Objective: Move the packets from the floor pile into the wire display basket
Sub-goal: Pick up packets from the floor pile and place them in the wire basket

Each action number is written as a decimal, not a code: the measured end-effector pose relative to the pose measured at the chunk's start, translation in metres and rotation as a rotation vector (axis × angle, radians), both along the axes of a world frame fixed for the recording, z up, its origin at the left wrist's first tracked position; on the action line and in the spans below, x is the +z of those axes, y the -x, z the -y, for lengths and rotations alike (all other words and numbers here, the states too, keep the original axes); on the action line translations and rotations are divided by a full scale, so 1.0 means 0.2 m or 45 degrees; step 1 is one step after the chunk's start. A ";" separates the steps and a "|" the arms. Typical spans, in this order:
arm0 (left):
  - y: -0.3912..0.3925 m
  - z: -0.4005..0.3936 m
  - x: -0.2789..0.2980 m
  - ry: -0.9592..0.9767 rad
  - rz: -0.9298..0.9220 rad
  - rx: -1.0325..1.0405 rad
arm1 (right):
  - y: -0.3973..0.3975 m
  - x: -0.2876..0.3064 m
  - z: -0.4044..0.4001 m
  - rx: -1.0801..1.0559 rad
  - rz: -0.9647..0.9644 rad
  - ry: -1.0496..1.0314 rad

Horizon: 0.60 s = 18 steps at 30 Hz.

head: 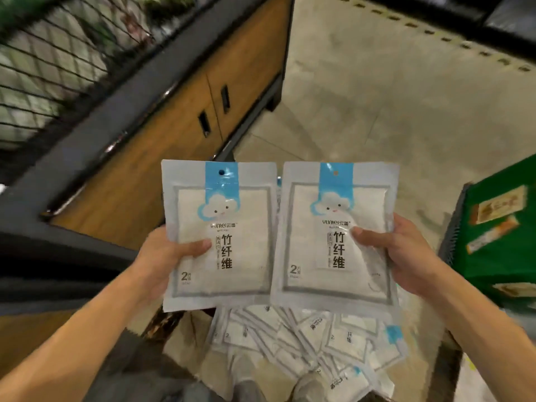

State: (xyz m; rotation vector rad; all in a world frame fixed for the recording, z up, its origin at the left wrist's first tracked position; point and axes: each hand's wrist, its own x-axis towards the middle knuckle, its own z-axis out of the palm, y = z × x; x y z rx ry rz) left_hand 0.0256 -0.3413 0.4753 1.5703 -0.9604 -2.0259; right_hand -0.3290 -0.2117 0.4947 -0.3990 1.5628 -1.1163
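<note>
Forearms reach up from the bottom corners of the head view, bare, each ending in a hand that holds a packet upright and facing the camera. Left hand grips the left packet at its left edge, thumb laid across the front and the fingers hidden behind. Right hand grips the right packet at its right edge in the same way, thumb on the front. Both packets are white with a blue strip at the top, a cloud face and dark printed characters; they stand side by side, their inner edges touching or slightly overlapping.

Below the held packets lies the pile of like packets, spread loosely on the tiled floor. Up and to the left of the left packet runs the wire basket, its black grid blurred, with pale goods showing through the mesh. Under the basket sits a wooden cabinet with two dark slot handles. Right of the right packet stands a green box with printed labels.
</note>
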 end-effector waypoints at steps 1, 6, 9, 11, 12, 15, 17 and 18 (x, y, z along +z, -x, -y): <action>-0.06 0.00 0.16 0.032 -0.007 0.007 | -0.04 0.16 0.03 0.033 0.004 0.021; -0.40 -0.07 0.91 0.225 -0.060 0.118 | -0.27 0.88 0.15 0.194 0.005 0.132; -0.59 -0.20 1.26 0.307 -0.074 0.204 | -0.44 1.21 0.16 0.305 0.020 0.181; -0.73 -0.32 1.47 0.365 -0.066 0.257 | -0.55 1.42 0.15 0.359 0.037 0.233; -0.79 -0.40 1.57 0.392 -0.054 0.303 | -0.61 1.52 0.14 0.388 0.046 0.258; -0.98 -0.64 1.81 0.479 -0.026 0.475 | -0.76 1.76 0.10 0.485 0.119 0.348; -1.07 -0.85 1.93 0.535 0.021 0.602 | -0.86 1.87 0.06 0.592 0.168 0.386; -1.10 -0.95 1.99 0.554 0.045 0.658 | -0.91 1.92 0.05 0.642 0.184 0.404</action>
